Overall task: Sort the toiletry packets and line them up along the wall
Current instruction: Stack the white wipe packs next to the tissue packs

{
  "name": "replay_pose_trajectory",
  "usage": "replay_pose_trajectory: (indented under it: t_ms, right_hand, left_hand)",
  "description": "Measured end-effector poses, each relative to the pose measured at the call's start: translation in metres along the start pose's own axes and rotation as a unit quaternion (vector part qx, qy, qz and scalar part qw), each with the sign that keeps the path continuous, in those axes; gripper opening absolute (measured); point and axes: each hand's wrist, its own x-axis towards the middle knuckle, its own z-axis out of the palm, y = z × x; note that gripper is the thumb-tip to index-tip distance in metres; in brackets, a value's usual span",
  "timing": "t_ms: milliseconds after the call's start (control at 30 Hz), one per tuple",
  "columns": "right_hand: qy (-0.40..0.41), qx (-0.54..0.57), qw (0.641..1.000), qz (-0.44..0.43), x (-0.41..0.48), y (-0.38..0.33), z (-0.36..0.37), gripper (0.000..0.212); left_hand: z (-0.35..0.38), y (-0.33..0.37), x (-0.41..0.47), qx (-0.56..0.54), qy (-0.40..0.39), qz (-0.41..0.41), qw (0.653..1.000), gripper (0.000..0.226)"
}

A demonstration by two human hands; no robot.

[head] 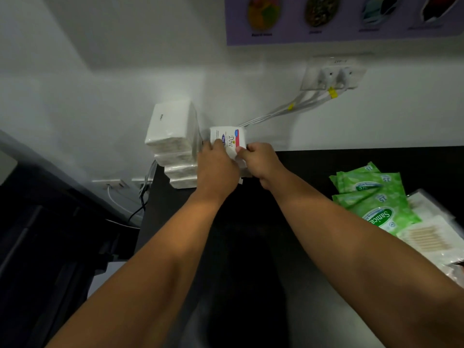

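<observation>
A stack of white Dove soap boxes (229, 139) stands on the black table against the wall. My left hand (217, 167) grips its left side and my right hand (259, 160) grips its right side, hiding the lower boxes. Just left of them rises a stack of white plastic-wrapped tissue packets (172, 136). Green Sanicare wet-wipe packets (371, 194) lie loose at the right of the table. Clear bags of cotton swabs (426, 238) lie beside and partly over them.
The black table (301, 167) ends at a left edge beside the tissue stack, with a dark cabinet below. A wall socket (331, 76) feeds white cables down behind the soap stack. A purple poster (339, 18) hangs above.
</observation>
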Motion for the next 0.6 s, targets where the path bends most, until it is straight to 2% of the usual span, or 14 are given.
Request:
replay_pose_trajectory:
  t_ms: [200,367,600]
  right_hand:
    - [0.027,0.004,1.0,-0.011,0.001,0.007,0.002,0.034]
    - [0.044,-0.017,0.999,-0.022,0.003,0.012,0.005,0.032]
    - [0.0,0.089,0.996,0.016,0.005,0.017,0.008,0.032]
  left_hand:
    - [0.005,-0.002,0.005,0.094,-0.066,0.028,0.993,0.066]
    - [0.007,0.001,0.012,0.173,-0.092,0.054,0.979,0.068]
    - [0.007,-0.004,0.013,0.183,-0.084,0.07,0.977,0.072]
